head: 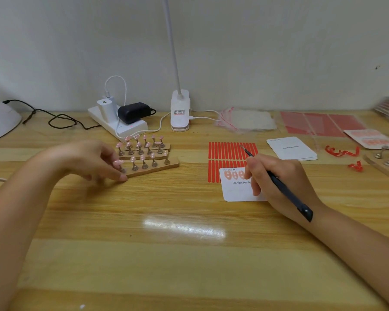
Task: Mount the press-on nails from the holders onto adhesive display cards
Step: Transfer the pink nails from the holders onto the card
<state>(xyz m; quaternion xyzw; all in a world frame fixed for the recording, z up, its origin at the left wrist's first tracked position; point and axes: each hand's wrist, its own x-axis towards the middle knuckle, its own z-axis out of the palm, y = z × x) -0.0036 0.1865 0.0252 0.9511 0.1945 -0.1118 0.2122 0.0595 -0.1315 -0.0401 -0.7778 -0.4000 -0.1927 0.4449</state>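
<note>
My left hand point(92, 160) reaches to the near-left end of the front wooden holder strip point(152, 168), fingers curled around the pink press-on nail point(118, 162) on the end peg; the blur hides whether I have pinched it yet. My right hand point(276, 178) grips the black tweezers point(279, 182), tip pointing up and away, while its fingers press down on the display card point(236, 191) lying towards the table's right side, partly over the sheet of red adhesive strips point(231, 150). About three nails point(234, 175) already sit along the card's top row.

To do this well, I should lift the nail straight off its peg without rocking the strip, since the neighbouring pegs stand close. Then I keep the card pinned flat, set the nail just beside the last one, level with the row, and press it firmly into the adhesive. A stack of blank cards point(292, 149) waits beyond.
</note>
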